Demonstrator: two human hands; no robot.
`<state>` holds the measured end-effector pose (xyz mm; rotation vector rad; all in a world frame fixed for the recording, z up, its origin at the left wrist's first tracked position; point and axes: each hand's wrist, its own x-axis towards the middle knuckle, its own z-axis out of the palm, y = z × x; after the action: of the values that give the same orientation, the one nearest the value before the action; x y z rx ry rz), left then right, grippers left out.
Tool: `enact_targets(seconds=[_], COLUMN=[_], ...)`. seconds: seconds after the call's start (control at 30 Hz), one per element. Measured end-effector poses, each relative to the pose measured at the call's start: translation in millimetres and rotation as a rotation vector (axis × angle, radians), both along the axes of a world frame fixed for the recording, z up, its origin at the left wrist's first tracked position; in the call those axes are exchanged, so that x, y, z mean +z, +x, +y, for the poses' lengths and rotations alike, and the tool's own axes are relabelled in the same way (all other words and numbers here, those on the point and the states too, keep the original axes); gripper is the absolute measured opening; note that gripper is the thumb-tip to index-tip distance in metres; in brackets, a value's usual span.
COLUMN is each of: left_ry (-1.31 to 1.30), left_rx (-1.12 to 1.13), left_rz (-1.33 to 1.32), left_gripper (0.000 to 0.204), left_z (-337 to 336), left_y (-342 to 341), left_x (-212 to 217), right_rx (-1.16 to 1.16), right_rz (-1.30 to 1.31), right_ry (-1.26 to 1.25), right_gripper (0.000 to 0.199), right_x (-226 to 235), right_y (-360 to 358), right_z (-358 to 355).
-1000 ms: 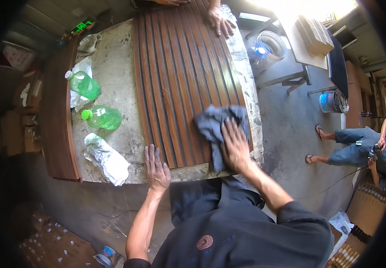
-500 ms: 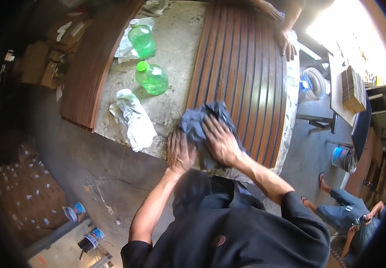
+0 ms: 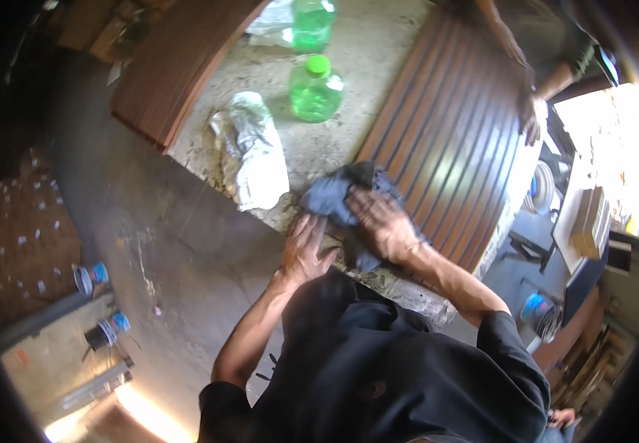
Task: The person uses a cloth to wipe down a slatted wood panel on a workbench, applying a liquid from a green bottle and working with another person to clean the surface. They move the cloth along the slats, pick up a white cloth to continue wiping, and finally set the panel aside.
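Note:
My right hand [image 3: 386, 226] presses down on a bunched blue-grey cloth [image 3: 329, 198], its fingers gripping the folds. The cloth lies across the near left corner of a brown slatted panel [image 3: 449, 140] with dark grooves. Fingers outstretched, my left hand [image 3: 307, 249] rests at the table's near edge, beside the cloth's left side; whatever lies under its fingertips is hidden. Left of the panel lies a crumpled white cloth [image 3: 259, 159]. Behind it stands a green-capped bottle [image 3: 316, 92] of green liquid, with a second green bottle [image 3: 313, 26] farther back.
Another person's hands [image 3: 532, 118] are at the panel's far right edge. Stacked brown boards [image 3: 175, 70] line the left side of the worn table [image 3: 257, 70]. Buckets [image 3: 540, 314] and a side table with a bundle of wooden pieces [image 3: 590, 221] stand on the right.
The view has turned, so the table appears tilted and the bottles sit higher and farther right. My right hand stays on the blue-grey cloth. The seated person at lower right is mostly out of view.

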<state>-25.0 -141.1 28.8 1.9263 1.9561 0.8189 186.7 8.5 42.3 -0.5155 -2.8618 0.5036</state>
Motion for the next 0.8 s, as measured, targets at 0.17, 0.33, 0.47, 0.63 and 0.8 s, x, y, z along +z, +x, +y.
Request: enact_targets(seconds=[0.17, 0.33, 0.47, 0.63, 0.8], left_ry=[0.064, 0.177, 0.134, 0.108, 0.183], left_rx=[0.009, 0.008, 0.075, 0.050, 0.080], left_rz=[-0.081, -0.010, -0.090, -0.030, -0.053], left_gripper=[0.065, 0.058, 0.051, 0.053, 0.052], left_z=[3.0, -3.6, 7.7, -2.7, 7.5], left_y=[6.2, -1.7, 3.2, -0.3, 3.4], left_x=[11.5, -21.6, 6.9, -15.1, 2.5], right_rx=[-0.398, 0.060, -0.256, 0.050, -0.136], right_rz=[0.142, 0.134, 0.097, 0.076, 0.231], right_ry=[0.228, -0.047, 0.107, 0.000, 0.039], right_gripper=[0.052, 0.049, 0.047, 0.048, 0.046], right_x=[-8.2, 10.0, 15.6, 5.0, -0.1], right_y=[-21.2, -13.1, -16.3, -12.5, -4.1], right_z=[74.5, -21.3, 42.0, -27.6, 79.4])
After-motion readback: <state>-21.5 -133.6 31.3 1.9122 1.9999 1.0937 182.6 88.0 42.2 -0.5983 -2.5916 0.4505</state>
